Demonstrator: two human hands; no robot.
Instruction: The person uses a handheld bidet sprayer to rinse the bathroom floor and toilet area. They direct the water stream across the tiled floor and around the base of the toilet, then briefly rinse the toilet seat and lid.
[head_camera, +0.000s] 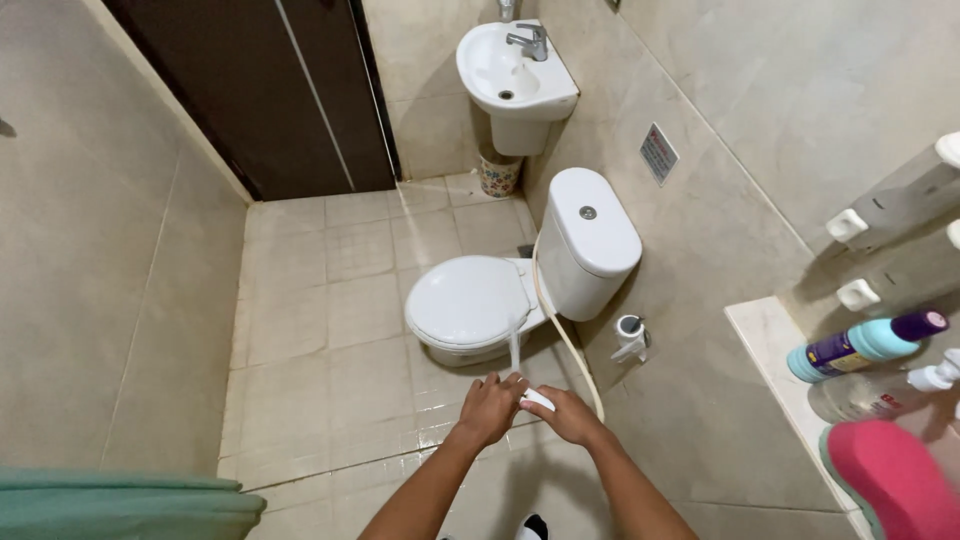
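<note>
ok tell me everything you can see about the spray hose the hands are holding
The spray hose is a thin, cream, flexible line. It rises beside the white toilet, loops down past the cistern along the tiled wall, and ends in a small white spray head. The left hand and right hand both grip that head, fingers wrapped round it. A thin stream of water shoots from it toward the closed toilet lid.

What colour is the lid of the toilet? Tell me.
White, matching the cistern. The closed toilet lid shows best in the head view, the only one.
</note>
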